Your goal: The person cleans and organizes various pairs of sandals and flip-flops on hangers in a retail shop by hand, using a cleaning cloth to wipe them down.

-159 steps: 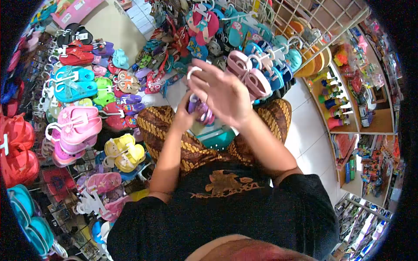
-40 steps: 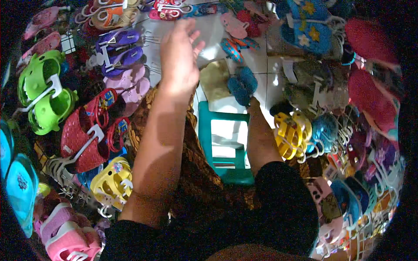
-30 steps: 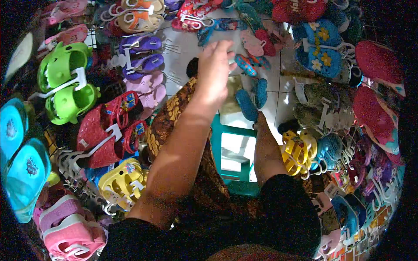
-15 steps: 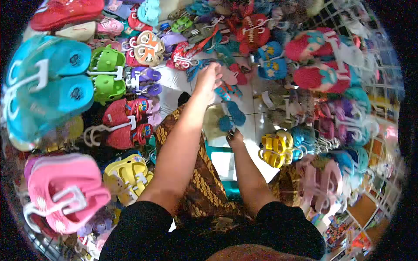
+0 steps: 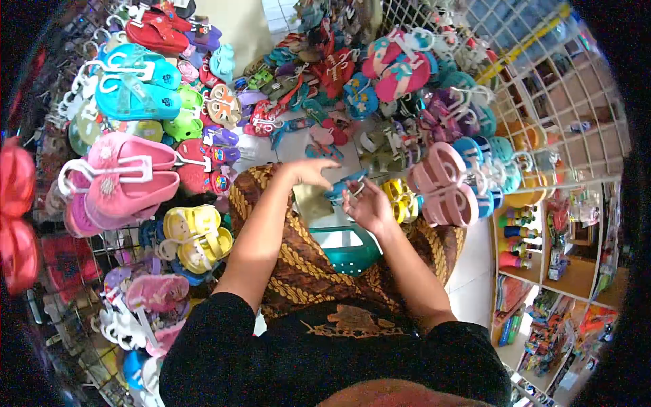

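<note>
My right hand (image 5: 369, 205) is closed around the near end of a pair of blue sandals (image 5: 337, 193), with a bit of pale hanger by the fingers. My left hand (image 5: 310, 173) reaches in from the other side, thumb and fingers apart, close to the sandals and with nothing visible in it. Both hands are over my lap, where a brown batik cloth (image 5: 261, 197) covers my legs. Between the knees is a teal plastic piece with small holes (image 5: 356, 258); its full shape is hidden.
Children's sandals on white hangers crowd both sides: pink shoes (image 5: 129, 169), yellow sandals (image 5: 196, 237) and blue slippers (image 5: 139, 95) at left, dusty-pink sandals (image 5: 441, 183) at right. More footwear lies on the white tile floor ahead. A wire grid (image 5: 529, 88) and wooden shelves (image 5: 576, 271) stand at right.
My right hand has lifted the blue sandals from the floor toward me. The left hand has drawn back from the far footwear to beside them. The view has tilted up.
</note>
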`<state>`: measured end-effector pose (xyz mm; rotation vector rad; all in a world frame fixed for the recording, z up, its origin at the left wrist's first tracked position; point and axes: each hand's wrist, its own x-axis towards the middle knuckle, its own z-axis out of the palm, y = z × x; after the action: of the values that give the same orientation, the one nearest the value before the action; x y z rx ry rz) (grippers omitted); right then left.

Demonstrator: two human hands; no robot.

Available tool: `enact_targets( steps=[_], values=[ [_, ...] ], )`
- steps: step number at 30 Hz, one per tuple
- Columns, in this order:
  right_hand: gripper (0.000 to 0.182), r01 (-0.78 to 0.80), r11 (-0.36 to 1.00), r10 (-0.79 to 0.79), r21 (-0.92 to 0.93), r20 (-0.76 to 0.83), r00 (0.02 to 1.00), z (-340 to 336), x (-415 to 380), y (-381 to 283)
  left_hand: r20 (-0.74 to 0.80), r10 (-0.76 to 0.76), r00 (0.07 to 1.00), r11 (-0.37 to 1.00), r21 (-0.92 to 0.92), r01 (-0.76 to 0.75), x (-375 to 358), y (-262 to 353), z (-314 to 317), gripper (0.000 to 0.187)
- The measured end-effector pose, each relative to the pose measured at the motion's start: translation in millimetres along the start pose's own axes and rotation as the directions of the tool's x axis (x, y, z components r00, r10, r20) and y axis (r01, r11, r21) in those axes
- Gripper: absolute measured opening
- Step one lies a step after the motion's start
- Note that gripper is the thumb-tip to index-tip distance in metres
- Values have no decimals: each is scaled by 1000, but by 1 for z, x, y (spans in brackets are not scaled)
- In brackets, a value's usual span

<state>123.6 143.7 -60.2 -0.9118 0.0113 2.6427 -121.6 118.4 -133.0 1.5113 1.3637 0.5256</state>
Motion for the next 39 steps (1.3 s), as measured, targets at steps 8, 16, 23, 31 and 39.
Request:
enact_targets(
  steps=[8, 16, 23, 31, 39],
  values=[
    [41, 144, 864, -36, -483, 226, 973, -9, -81, 34, -375, 106, 921, 900, 430, 72, -46, 96, 112, 67],
    [61, 100, 946, 40, -308, 418, 908, -13, -87, 22, -457, 132, 879, 964, 267, -6, -57, 96, 145, 25],
    [40, 438, 406, -344, -802, 309, 887, -24, -72, -6, -613, -83, 786, 995, -3, 103, -63, 93, 99, 23],
    [59, 581, -157, -707, -799, 501, 498, -44, -32, -5, -647, -245, 722, 855, -495, -153, -109, 167, 22, 20],
    [58, 238, 941, -180, -242, 236, 955, -34, -54, -9, -554, -203, 807, 777, -593, -212, -116, 182, 15, 18]
  ],
)
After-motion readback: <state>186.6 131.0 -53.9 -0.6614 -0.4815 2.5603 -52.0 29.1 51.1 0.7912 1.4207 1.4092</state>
